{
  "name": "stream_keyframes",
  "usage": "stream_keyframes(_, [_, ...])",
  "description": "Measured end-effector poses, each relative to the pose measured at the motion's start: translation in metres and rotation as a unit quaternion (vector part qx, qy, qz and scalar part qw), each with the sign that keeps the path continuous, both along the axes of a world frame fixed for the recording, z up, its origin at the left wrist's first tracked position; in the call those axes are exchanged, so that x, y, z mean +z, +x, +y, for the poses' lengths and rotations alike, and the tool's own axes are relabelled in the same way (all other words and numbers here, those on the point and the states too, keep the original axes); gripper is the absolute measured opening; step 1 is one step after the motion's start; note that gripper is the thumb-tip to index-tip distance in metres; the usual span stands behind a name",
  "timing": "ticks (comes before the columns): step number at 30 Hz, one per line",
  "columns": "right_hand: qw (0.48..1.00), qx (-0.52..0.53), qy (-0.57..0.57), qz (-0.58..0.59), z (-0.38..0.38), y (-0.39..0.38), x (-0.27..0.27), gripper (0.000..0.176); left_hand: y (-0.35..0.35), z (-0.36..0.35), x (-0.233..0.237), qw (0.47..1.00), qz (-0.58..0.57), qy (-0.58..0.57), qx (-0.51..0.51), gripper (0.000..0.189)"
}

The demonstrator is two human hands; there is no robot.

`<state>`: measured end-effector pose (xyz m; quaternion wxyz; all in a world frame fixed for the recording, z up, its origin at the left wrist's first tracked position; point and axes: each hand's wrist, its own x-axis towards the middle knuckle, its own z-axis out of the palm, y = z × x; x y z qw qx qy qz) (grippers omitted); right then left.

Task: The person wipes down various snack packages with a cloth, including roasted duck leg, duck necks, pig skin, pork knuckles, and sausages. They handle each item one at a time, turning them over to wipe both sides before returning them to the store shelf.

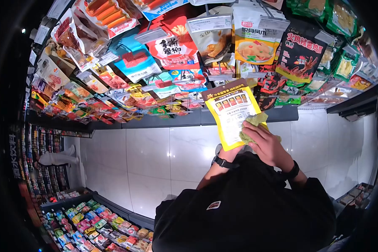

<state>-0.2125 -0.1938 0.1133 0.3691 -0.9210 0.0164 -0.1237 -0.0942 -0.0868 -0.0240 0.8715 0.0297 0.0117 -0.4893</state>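
A yellow and brown snack bag (pixel 229 110) is held up before my chest, its printed back panel facing me. My left hand (pixel 232 153) grips it at the lower edge; most of those fingers are hidden behind the bag. A crumpled green cloth (pixel 256 122) is in my right hand (pixel 268 146), whose fingers press it against the bag's right side. Just beyond the bag hang other snack packets, among them a white and yellow one (pixel 256 35) and a black one (pixel 301 53).
Ahead, a rack of hanging snack bags has price tags (pixel 274 23) jutting out and a dark lower edge (pixel 155 122). Pale tiled floor (pixel 147 155) lies below. Packed bins (pixel 98 227) stand at lower left. Another person's legs (pixel 59 158) show at far left.
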Motion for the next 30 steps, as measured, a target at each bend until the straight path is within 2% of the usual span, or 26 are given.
stream_keyframes(2, [0.999,0.034,-0.013,-0.005,0.001,0.006,-0.002,0.045,-0.007,-0.005,-0.002,0.997,-0.052,0.055,-0.021,0.056])
stream_keyframes(3, [0.999,0.032,-0.012,-0.007,0.002,0.009,-0.004,0.045,-0.01,-0.005,-0.001,0.996,-0.051,0.063,-0.043,0.057])
stream_keyframes(6, [0.989,0.104,-0.104,0.011,-0.001,0.013,-0.009,0.038,-0.021,-0.007,0.005,0.993,-0.009,0.068,-0.101,0.057])
stream_keyframes(9, [0.996,0.048,-0.073,0.018,-0.024,0.014,-0.012,0.038,-0.031,-0.012,0.013,0.987,0.026,0.076,-0.139,0.058])
stream_keyframes(11, [0.999,-0.029,-0.044,0.003,-0.041,0.017,-0.015,0.039,-0.034,-0.015,0.017,0.986,0.036,0.074,-0.145,0.059])
stream_keyframes(13, [0.995,-0.087,0.034,0.044,-0.048,0.008,-0.019,0.043,-0.035,-0.021,0.014,0.987,0.026,0.068,-0.143,0.058])
stream_keyframes(17, [0.996,-0.086,0.019,0.016,-0.025,-0.018,-0.023,0.045,-0.032,-0.034,-0.008,0.994,0.037,0.047,-0.097,0.056])
stream_keyframes(19, [0.999,-0.012,-0.038,0.008,-0.014,-0.027,-0.012,0.045,-0.035,-0.036,-0.005,0.994,-0.006,-0.011,-0.109,0.056])
stream_keyframes(20, [0.996,0.014,-0.084,-0.006,-0.017,-0.028,-0.009,0.045,-0.041,-0.039,-0.008,0.993,-0.052,0.035,-0.098,0.058])
stream_keyframes(21, [0.997,0.015,-0.081,-0.005,-0.021,-0.028,-0.01,0.045,-0.048,-0.037,-0.011,0.993,-0.05,0.038,-0.098,0.058])
stream_keyframes(23, [0.999,-0.011,-0.007,0.037,-0.033,-0.024,-0.015,0.043,-0.057,-0.039,-0.007,0.993,-0.027,0.053,-0.098,0.059])
stream_keyframes(25, [0.999,-0.041,-0.011,0.017,-0.044,-0.027,-0.019,0.043,-0.068,-0.047,-0.001,0.993,-0.004,0.062,-0.098,0.06])
stream_keyframes(27, [0.993,-0.099,0.063,0.028,-0.054,-0.034,-0.024,0.044,-0.077,-0.052,0.0,0.993,0.021,0.072,-0.092,0.061])
stream_keyframes(29, [0.994,-0.084,0.063,0.035,-0.052,-0.049,-0.029,0.047,-0.079,-0.055,0.001,0.991,0.014,0.09,-0.094,0.068])
stream_keyframes(30, [0.995,-0.087,0.05,0.03,-0.047,-0.058,-0.031,0.051,-0.079,-0.057,0.003,0.991,-0.042,0.085,-0.099,0.068])
